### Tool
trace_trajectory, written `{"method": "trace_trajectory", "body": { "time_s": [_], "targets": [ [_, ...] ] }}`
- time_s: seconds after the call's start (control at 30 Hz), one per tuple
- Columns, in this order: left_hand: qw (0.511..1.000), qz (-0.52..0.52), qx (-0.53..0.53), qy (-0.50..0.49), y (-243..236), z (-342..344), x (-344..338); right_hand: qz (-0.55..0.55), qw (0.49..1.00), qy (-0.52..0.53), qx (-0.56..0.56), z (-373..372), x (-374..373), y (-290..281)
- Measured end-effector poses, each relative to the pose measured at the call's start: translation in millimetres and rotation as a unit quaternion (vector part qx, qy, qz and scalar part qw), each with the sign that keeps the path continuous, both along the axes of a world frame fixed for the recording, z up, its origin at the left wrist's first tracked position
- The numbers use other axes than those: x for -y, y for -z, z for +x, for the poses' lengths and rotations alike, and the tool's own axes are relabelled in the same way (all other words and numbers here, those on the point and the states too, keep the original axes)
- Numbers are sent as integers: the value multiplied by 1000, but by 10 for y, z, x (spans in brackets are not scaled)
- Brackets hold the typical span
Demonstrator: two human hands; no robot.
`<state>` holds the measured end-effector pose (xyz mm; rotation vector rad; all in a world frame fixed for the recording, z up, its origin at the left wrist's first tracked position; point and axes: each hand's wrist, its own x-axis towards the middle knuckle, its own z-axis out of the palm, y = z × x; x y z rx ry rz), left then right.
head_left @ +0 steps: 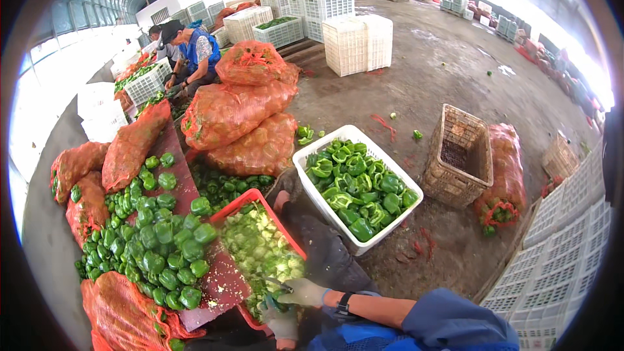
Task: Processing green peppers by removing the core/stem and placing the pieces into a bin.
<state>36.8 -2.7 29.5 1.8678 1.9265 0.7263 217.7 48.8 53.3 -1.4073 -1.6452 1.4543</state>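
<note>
My gloved right hand [302, 291] is closed on a small knife [278, 283] over a red tray [298, 249] of pale pepper cores and green scraps. My gloved left hand [278, 322], just below it, grips a green pepper [270, 302] by the knife. Left of the tray, a heap of whole green peppers [156, 257] lies on a reddish board [218, 276] with pale seeds scattered on it. A white crate [409, 175] of cut peppers stands on the floor beyond my leg.
Red mesh sacks [237, 107] are piled ahead and at the left. A wicker basket [448, 179] and another sack [499, 182] stand right. Plastic crates [546, 273] are stacked at the right edge, more [357, 45] behind. A co-worker in a blue vest [198, 52] works farther back.
</note>
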Motion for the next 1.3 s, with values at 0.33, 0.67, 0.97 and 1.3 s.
{"method": "trace_trajectory", "body": {
  "time_s": [0.33, 0.67, 0.97, 1.3],
  "targets": [
    [994, 10, 54, 98, -292, 92, 23, -142, 989, 13, -32, 136, -67, -264],
    [930, -54, 350, 99, 585, -231, -33, -196, 966, 58, -159, 209, -37, -585],
    [874, -77, 474, 71, 464, -120, -100, -132, 983, 33, -122, 245, 29, -461],
    [691, -208, 691, -48, 637, -221, -120, 95, 993, 14, 68, 120, 211, -164]
  ]
}}
